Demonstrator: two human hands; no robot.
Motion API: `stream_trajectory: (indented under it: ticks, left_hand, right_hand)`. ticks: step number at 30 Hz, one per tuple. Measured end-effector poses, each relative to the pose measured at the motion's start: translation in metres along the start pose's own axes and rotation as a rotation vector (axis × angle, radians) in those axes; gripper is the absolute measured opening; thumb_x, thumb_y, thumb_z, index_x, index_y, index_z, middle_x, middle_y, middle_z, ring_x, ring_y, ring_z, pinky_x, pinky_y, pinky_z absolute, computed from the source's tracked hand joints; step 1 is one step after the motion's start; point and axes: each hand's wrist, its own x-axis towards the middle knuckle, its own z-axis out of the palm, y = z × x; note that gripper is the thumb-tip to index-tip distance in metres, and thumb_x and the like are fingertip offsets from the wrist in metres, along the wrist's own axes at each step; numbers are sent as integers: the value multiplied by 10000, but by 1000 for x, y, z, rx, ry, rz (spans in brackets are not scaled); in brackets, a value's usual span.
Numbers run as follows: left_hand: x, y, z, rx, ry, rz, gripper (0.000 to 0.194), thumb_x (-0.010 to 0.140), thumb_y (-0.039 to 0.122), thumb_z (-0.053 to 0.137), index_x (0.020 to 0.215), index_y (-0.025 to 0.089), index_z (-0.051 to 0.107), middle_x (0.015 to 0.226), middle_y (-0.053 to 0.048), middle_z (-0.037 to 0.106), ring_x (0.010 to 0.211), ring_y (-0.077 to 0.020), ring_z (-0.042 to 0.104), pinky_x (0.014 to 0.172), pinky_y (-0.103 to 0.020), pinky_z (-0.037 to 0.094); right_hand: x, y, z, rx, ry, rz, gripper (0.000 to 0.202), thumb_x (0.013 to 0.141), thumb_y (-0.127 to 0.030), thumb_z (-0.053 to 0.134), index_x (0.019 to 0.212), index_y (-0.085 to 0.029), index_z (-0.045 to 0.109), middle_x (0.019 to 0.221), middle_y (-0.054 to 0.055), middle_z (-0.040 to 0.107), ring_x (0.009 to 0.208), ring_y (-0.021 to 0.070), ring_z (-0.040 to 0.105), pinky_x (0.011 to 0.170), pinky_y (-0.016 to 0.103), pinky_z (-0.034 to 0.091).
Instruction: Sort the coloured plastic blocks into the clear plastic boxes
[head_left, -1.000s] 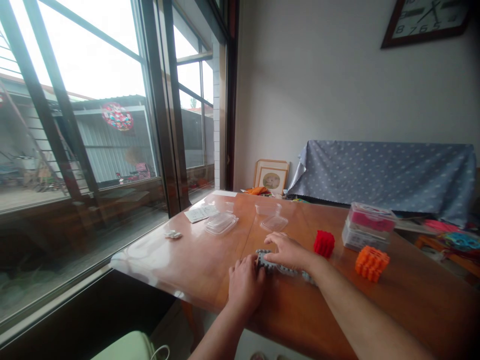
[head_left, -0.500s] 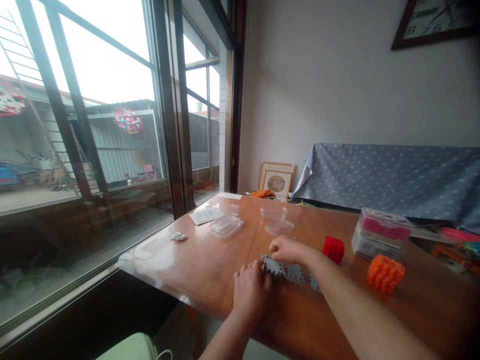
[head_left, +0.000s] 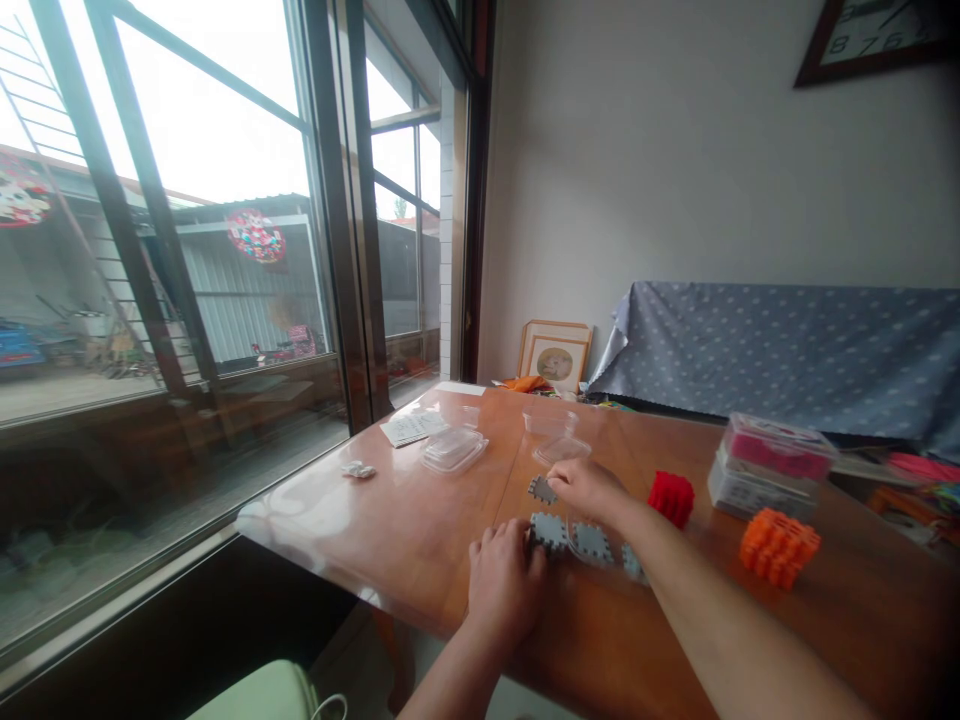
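**Grey piece (head_left: 541, 489) held by one edge**

At the left, our left hand (head_left: 506, 570) rests on the worktop (head_left: 420, 520), fingers bent beside the row of grey pieces (head_left: 591, 542); we cannot tell whether it grips anything. A careless push there could shove the row askew. Just beyond the row's left end, our right hand (head_left: 589, 488) pinches the grey piece by its right edge only, so a loose hold could let it tilt or drop. It looks flat, dull and notched around its edges; the row, stretching rightward, looks similarly toothed but paler.
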Motion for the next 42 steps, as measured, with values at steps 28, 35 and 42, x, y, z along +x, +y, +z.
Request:
stream_trajectory:
  ticks: [28, 35, 42]
  left_hand:
    - [1, 2, -1, -25, 19, 8, 206, 897, 356, 516, 1057, 282, 622, 1088, -27, 706, 1052, -252, 564, 912, -358, 334]
    - [1, 3, 0, -6, 7, -8, 218, 906, 371, 502, 1063, 282, 624, 1096, -29, 701, 1060, -246, 564, 912, -353, 339]
    - [1, 3, -1, -3, 12, -10, 214, 908, 365, 499, 1063, 284, 623, 1086, -29, 701, 1059, -247, 568, 910, -355, 337]
  right_hand:
    - [-91, 35, 15, 45, 136, -14, 89, 831, -278, 580, 787, -232, 642, 826, 0, 618, 728, 146, 581, 682, 251, 378]
    - [-88, 41, 14, 74, 164, -21, 122, 853, -252, 523, 802, -227, 631, 821, 7, 657, 803, 162, 597, 721, 263, 380]
    - [-79, 46, 11, 13, 17, 124, 280, 701, -433, 750, 873, -239, 644, 818, -4, 664, 733, 166, 578, 598, 255, 317]
